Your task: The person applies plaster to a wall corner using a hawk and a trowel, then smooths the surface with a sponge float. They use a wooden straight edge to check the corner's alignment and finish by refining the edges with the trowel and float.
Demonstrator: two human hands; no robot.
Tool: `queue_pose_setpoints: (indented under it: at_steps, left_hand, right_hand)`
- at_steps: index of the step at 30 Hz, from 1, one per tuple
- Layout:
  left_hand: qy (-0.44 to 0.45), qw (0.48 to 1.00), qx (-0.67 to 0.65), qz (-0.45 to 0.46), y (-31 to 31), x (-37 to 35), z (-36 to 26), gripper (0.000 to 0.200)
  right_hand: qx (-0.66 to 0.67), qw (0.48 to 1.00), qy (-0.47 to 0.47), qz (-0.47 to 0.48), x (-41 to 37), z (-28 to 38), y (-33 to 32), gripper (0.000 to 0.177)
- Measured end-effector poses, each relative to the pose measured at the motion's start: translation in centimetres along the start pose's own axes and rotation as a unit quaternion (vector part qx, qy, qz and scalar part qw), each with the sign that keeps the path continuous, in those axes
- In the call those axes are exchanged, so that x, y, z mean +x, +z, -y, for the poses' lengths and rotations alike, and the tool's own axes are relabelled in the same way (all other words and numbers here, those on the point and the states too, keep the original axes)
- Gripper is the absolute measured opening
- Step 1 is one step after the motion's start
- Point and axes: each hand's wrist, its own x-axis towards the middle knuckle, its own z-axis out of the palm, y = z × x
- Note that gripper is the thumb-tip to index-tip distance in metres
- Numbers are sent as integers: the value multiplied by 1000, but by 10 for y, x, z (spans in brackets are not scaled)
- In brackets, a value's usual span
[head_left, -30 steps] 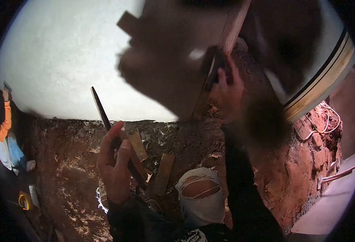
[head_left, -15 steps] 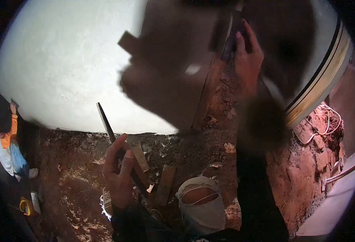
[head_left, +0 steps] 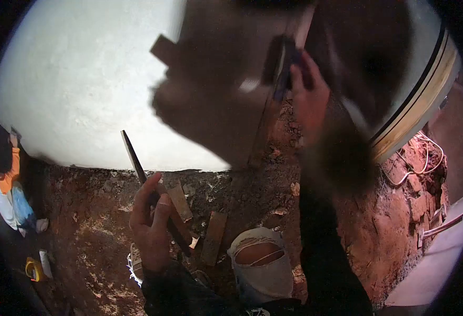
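My left hand (head_left: 150, 224) is closed around a long dark flat chisel (head_left: 136, 160) whose tip points up toward the white plastered wall (head_left: 84, 84). My right hand (head_left: 309, 97) is raised high and grips the handle of a hammer-like tool (head_left: 286, 58), partly blurred. Both arms wear dark sleeves. Below the white plaster runs rough red-brown broken masonry (head_left: 242, 189). A large dark shadow of the raised arm and tool falls across the wall.
Short wooden pieces (head_left: 213, 237) stick out of the rubble near my left hand. A white torn cloth-wrapped lump (head_left: 260, 260) sits low in the middle. White cables (head_left: 415, 168) hang at the right. A person in orange and blue (head_left: 5, 184) stands far left.
My right hand with the tool rose from chest height to high up, then dropped slightly and shifted left. My left hand kept the chisel nearly in place.
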Motion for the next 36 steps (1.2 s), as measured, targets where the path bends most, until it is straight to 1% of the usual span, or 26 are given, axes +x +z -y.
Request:
queue_pose_setpoints:
  at_steps: [2,3,5,6,7,8,10,12,14,15,17,18,19,21,24,25,26,27,28,30,32,34,35,36]
  left_hand:
    - [22,1000,6,-18,3,-1,-2,38]
    - [25,999,8,-18,2,-1,-2,38]
    - [19,999,26,-6,-2,-1,1,40]
    - [24,999,27,-6,-2,0,2,40]
    - [21,1000,17,4,-3,1,2,41]
    - [12,1000,10,15,-4,-1,4,41]
    - [11,999,32,6,-1,-1,2,41]
    - [10,999,51,-3,1,-1,2,41]
    - [29,999,35,-9,0,0,5,42]
    - [25,999,38,-7,0,1,4,42]
    - [19,998,51,-14,0,1,1,43]
    - [15,998,53,-15,-1,2,3,43]
    - [22,999,43,-10,-2,3,5,42]
    - [28,999,36,-7,-4,2,8,42]
    - [31,999,24,3,-1,2,8,40]
    - [28,999,30,-9,2,1,6,39]
    - [24,999,35,-22,4,0,5,37]
    - [26,999,34,-23,2,1,5,37]
    - [28,999,22,-9,0,1,7,37]
    - [22,1000,11,1,-1,0,8,37]
    - [38,997,60,-4,0,1,4,40]
    - [32,998,45,4,-3,2,6,40]
    - [33,999,24,7,-4,2,8,41]
    - [24,999,27,7,-4,1,8,41]
  right_hand:
    - [-6,998,42,42,-39,-24,-6,40]
    - [-4,998,41,39,-60,-24,-9,40]
    - [55,973,210,79,-89,-17,-12,40]
    - [59,974,207,77,-82,-18,-12,40]
    - [30,992,115,30,-71,-20,-14,40]
    - [-2,999,29,-16,-61,-19,-14,40]
    - [-92,992,-66,-55,-6,10,-14,39]
    - [-154,966,-197,-66,48,25,-11,41]
    - [-213,957,-193,-40,76,54,-4,40]
    - [-215,957,-189,-38,76,51,0,40]
    - [-261,924,-274,-58,74,45,7,30]
    - [-275,929,-246,-17,58,30,7,34]
    - [-287,932,-219,22,32,8,9,41]
    - [-282,945,-166,33,-42,-29,16,39]
    - [-302,925,-159,165,-153,-86,6,39]
    - [-312,913,-165,206,-175,-90,0,39]
    - [-311,913,-166,205,-183,-86,-6,39]
    - [-293,925,-136,202,-187,-83,-11,39]
    - [-274,934,-108,199,-187,-84,-13,39]
    - [-280,943,-156,93,-137,-62,-10,40]
    - [-246,955,-164,-4,-73,-45,-3,43]
    - [-254,942,-215,-38,-20,-25,-4,44]
    - [-255,944,-208,-31,-13,-19,-1,44]
    - [-269,938,-217,-26,-9,-13,4,40]
